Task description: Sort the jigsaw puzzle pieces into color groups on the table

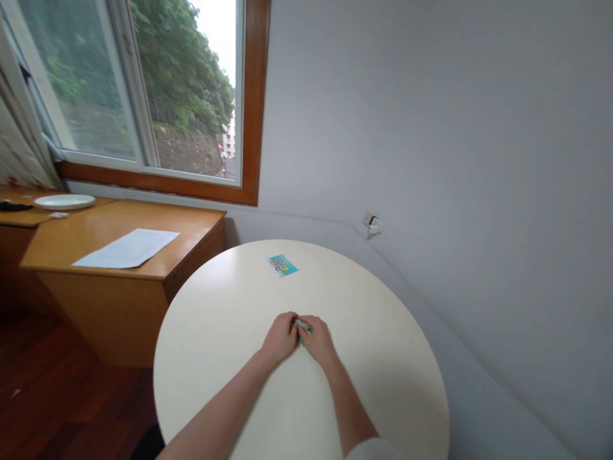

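Observation:
Both my hands meet at the middle of a round cream table (215, 358). My left hand (279, 339) and my right hand (318, 342) are closed together around a small green and white object (302, 328) that peeks out between the fingers; I cannot make out what it is. A small blue picture card (283, 264) lies flat on the far part of the table, well beyond the hands.
A wooden desk (96, 281) stands to the left with a white sheet of paper (128, 248) on it, and a white plate (64, 202) sits farther back under the window. A wall socket (371, 222) is behind the table. Dark wood floor lies at the lower left.

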`<state>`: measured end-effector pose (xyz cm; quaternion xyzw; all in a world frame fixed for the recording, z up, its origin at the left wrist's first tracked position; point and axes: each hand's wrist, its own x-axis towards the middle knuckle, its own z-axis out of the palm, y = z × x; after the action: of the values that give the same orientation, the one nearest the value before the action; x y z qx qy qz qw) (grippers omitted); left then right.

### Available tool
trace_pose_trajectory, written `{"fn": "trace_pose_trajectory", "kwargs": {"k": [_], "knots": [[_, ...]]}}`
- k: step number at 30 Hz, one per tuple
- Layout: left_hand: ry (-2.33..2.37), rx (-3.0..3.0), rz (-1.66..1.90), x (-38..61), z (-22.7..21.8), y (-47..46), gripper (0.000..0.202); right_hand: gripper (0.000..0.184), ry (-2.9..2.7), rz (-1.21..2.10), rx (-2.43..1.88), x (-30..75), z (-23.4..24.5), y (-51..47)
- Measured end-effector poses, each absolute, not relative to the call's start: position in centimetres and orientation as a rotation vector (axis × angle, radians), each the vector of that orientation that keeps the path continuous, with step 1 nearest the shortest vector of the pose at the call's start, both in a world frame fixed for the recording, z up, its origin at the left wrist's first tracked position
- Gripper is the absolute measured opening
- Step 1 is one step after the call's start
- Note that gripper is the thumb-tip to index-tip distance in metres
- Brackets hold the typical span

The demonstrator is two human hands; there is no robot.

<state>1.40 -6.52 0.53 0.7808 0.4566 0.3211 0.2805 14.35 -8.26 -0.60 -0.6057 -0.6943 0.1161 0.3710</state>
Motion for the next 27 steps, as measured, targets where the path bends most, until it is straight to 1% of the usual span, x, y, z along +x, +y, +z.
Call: {"fn": "trace_pose_trajectory", "kwargs": {"k": [3,9,13,18,23,27], "knots": [[1.200,1.994,0.911,1.1,0.4,-5.9,0.024,0.024,-1.710,0.388,-1.487,14.7,-0.7,-8.0],[0.998,1.908,0.926,0.7,-0.3,-4.6,0.028,0.026,-1.676,0.544,-1.414,15.1,-0.7,-7.9],[0.899,1.786,0.911,0.4,-0.8,-4.1,0.023,0.020,-1.592,0.654,-1.421,15.0,-0.5,-7.9],[0.903,1.677,0.947,0.2,-1.0,-3.9,0.017,0.016,-1.510,0.743,-1.348,14.8,-0.5,-7.8],[0.868,1.570,0.965,0.4,-0.8,-3.9,0.014,0.018,-1.474,0.822,-1.311,14.8,-0.5,-7.7],[0.895,1.489,0.970,0.4,-0.5,-4.0,0.014,0.019,-1.455,0.804,-1.325,14.9,-0.5,-7.7]]}}
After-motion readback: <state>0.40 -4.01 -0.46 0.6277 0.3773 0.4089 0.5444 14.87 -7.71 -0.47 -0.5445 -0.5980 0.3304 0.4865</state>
